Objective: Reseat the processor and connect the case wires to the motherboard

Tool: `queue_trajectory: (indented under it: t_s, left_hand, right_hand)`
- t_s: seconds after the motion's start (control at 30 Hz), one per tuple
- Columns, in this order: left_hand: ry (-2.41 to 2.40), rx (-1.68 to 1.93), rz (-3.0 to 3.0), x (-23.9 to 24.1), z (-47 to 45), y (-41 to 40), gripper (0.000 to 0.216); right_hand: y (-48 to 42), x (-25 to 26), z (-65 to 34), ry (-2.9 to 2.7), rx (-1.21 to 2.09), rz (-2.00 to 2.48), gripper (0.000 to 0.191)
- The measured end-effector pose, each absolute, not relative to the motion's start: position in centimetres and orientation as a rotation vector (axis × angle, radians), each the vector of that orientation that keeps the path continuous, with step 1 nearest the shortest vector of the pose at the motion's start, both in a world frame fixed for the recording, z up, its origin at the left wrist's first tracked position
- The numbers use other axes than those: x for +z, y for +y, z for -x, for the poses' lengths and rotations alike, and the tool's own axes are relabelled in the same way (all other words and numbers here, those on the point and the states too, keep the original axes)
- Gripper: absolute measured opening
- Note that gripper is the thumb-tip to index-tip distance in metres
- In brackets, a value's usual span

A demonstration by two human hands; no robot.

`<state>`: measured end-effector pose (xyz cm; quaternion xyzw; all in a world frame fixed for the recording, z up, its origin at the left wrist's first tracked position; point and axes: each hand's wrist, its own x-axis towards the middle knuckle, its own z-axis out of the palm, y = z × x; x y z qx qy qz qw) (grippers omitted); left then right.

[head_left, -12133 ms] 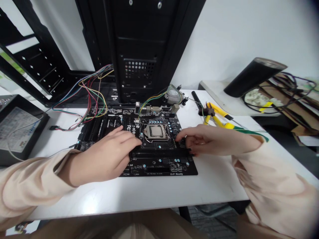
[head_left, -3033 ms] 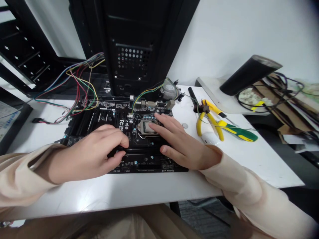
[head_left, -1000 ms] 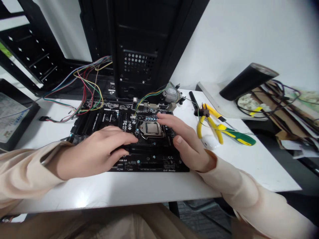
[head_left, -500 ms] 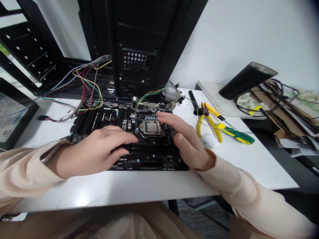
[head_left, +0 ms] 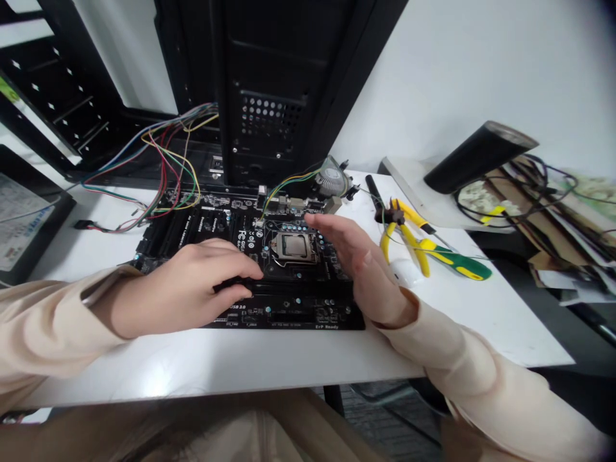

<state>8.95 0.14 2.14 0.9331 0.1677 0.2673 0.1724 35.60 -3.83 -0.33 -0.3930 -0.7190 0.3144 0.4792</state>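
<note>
A black motherboard (head_left: 250, 204) lies flat on the white table. In its socket sits a square silver processor (head_left: 294, 246). My left hand (head_left: 192, 289) rests over the left part of the board, thumb and forefinger apart at the near end of the long memory slots (head_left: 308, 289); nothing shows between them. My right hand (head_left: 363, 266) stands on edge at the board's right side, fingers stretched out beside the processor, its thumb mostly hidden. Behind the board is a round cooler (head_left: 332, 179), its coloured wires running to the board.
A black computer case (head_left: 269, 58) stands behind, with loose coloured cables (head_left: 166, 160). To the right lie pliers (head_left: 407, 240), a green-and-yellow screwdriver (head_left: 455, 258) and a white rounded object (head_left: 407, 273). A boxy black unit (head_left: 52, 199) is at left; a black cylinder (head_left: 481, 157) leans at right.
My right hand has turned onto its edge and shifted slightly right, its thumb tucking out of sight. My left hand has barely moved.
</note>
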Motion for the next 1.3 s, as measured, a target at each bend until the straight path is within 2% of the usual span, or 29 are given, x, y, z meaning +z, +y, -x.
queue_trajectory:
  t_s: [0.1,0.3,0.47,0.87,1.3]
  left_hand:
    - [0.485,0.757,-2.66,2.1,-9.2,0.2,0.013]
    - [0.505,0.746,-2.676,2.2,-9.4,0.2,0.013]
    - [0.488,0.707,-2.741,2.2,-9.3,0.2,0.011]
    - [0.458,0.701,-2.758,2.2,-9.1,0.2,0.009]
    - [0.459,0.686,-2.748,2.2,-9.1,0.0,0.006]
  right_hand:
    - [-3.8,0.1,-35.7,-1.786,0.718,0.973,0.054]
    - [-3.7,1.2,-35.8,-2.0,0.365,1.094,0.04]
    - [-3.3,0.5,-35.9,-2.238,0.175,1.092,0.041]
    - [-3.4,0.4,-36.5,-2.427,0.323,1.222,0.052]
    - [-3.5,0.2,-37.0,-2.485,0.333,1.289,0.058]
